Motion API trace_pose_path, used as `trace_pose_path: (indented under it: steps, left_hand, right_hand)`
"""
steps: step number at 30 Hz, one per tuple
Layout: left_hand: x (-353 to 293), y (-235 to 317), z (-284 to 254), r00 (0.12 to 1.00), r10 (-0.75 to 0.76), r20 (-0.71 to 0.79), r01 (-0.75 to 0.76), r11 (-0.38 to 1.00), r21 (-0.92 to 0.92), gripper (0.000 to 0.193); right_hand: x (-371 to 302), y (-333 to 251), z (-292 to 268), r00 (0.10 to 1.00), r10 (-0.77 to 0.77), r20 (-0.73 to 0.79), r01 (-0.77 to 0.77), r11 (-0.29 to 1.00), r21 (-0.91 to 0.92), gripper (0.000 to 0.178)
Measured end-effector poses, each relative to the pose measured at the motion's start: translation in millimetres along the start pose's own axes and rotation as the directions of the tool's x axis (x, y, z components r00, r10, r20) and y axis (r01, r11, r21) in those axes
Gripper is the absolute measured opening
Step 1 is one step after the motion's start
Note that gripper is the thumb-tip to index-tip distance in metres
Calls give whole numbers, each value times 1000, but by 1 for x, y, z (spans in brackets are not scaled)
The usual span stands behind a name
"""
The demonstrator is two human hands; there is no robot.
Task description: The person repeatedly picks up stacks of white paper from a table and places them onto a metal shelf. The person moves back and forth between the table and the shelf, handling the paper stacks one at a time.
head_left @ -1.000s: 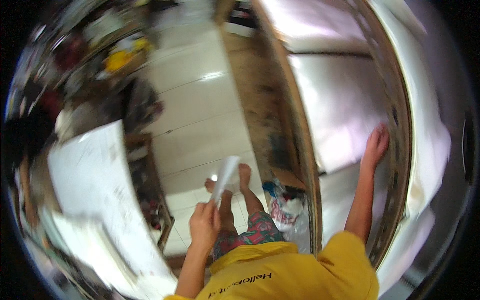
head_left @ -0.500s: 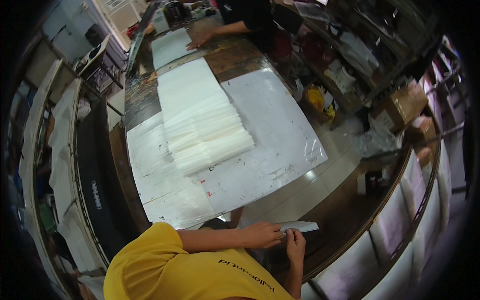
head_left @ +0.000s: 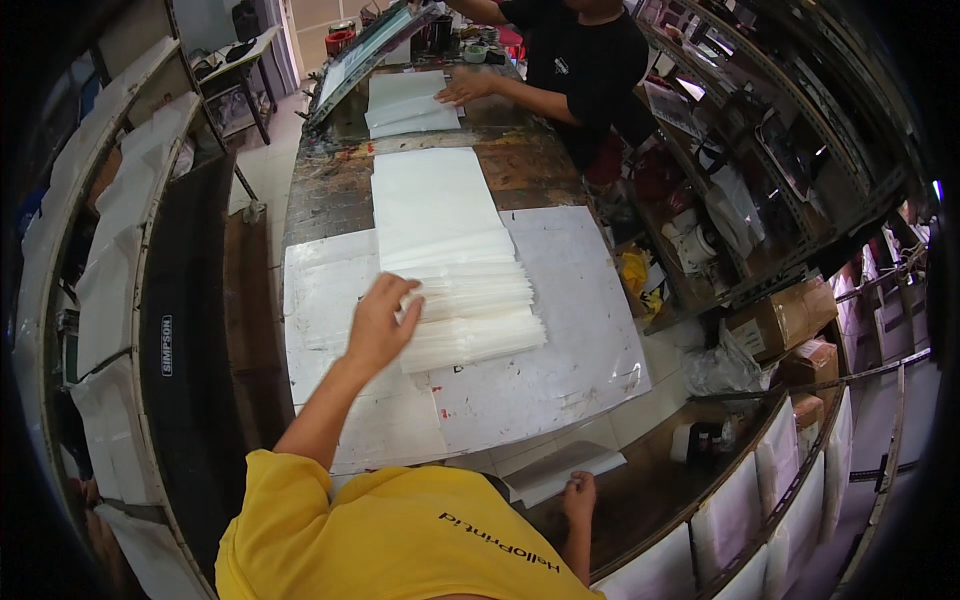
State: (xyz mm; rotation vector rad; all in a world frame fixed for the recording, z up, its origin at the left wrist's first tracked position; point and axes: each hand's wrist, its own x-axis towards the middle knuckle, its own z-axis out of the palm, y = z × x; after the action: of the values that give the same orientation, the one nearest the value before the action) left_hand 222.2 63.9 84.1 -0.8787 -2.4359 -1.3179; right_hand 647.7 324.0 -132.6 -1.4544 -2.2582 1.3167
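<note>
My left hand (head_left: 383, 322) reaches over the left edge of a fanned stack of thin white paper (head_left: 470, 300). Its fingers are bent and the thumb stands apart, with nothing seen between them. Whether the fingertips touch the stack I cannot tell. Low on the right, my right hand (head_left: 578, 497) is closed on the near edge of a white paper sheet (head_left: 562, 468), held tilted beside the table. The fanned edges of the stack face me, and a flat white sheet (head_left: 430, 195) extends from it toward the far end.
Pale boards (head_left: 580, 300) cover the near part of a paint-stained table (head_left: 335, 195). Across it, a person in black (head_left: 590, 70) rests a hand on white sheets (head_left: 405, 100) and holds up a framed screen (head_left: 365, 60). Racks with white sheets (head_left: 115, 300) flank me; boxes (head_left: 785, 320) stand right.
My left hand has let go of the sheet and moved up and left to the stack. My right hand keeps the sheet, slightly lower. Across the table, the framed screen is now raised into view.
</note>
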Motion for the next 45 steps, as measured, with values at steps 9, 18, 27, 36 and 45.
trace_pose_path:
  steps: [9,18,27,36,45]
  left_hand:
    - [56,-68,-13,995,-75,-69,84,988,132,24]
    - [103,-121,9,991,108,-73,-72,921,383,48]
    - [128,-222,24,935,-58,350,-159,813,561,19]
    - [150,-243,25,887,-148,437,-87,877,472,20]
    - [191,-149,35,931,173,323,-303,859,413,35]
  right_hand:
    - [-15,2,-3,989,-61,-137,41,989,-140,22]
    - [-36,-29,-8,993,66,-103,-71,997,-43,17]
    - [-43,-12,-8,994,57,-92,-67,992,-108,20]
    - [-58,-35,-21,987,113,-115,-128,983,-133,38]
    - [-108,40,-147,610,202,-766,-119,979,164,27]
